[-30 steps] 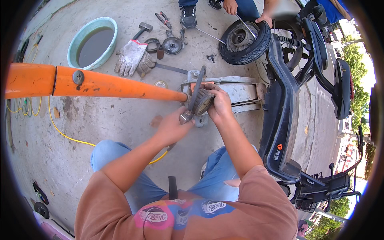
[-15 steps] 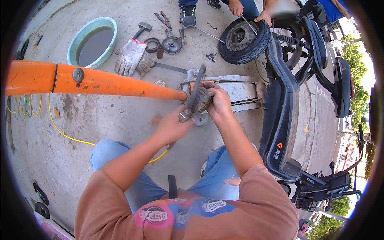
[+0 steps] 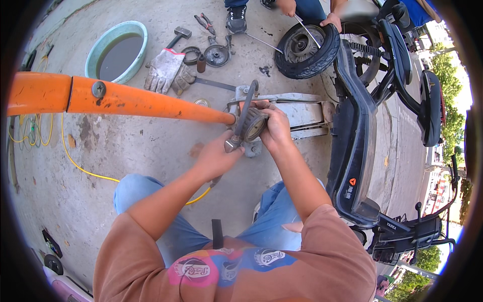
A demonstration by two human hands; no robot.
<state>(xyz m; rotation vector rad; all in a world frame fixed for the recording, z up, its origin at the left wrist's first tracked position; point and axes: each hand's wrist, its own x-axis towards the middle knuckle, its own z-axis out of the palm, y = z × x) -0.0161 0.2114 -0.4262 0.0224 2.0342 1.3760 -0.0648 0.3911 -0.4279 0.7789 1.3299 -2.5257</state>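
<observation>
My left hand (image 3: 215, 157) is closed round the grip of a tyre inflator, by its metal fitting (image 3: 232, 145). With its fingers curled over the far edge, my right hand (image 3: 275, 125) holds the inflator's round pressure gauge (image 3: 254, 129), dial tilted towards me. A dark rubber hose (image 3: 246, 108) bends up from the fitting beside the gauge. From the lower end of the grip a yellow air hose (image 3: 198, 197) runs away to the left. Behind my hands lies a grey floor jack (image 3: 297, 113) with a long orange handle (image 3: 151, 106). My palms and the grip's underside are hidden.
At the far right another person's hand (image 3: 330, 21) steadies a wheel (image 3: 304, 53), a metal lever at its rim. A scooter (image 3: 349, 151) lies along the right. A basin of murky water (image 3: 142, 55), gloves (image 3: 163, 70), a hammer (image 3: 182, 32) and pliers (image 3: 205, 23) are at the far left.
My hands and the inflator stay almost in place. The other person's lever hand has moved up and left, and the lever now lies further across the wheel.
</observation>
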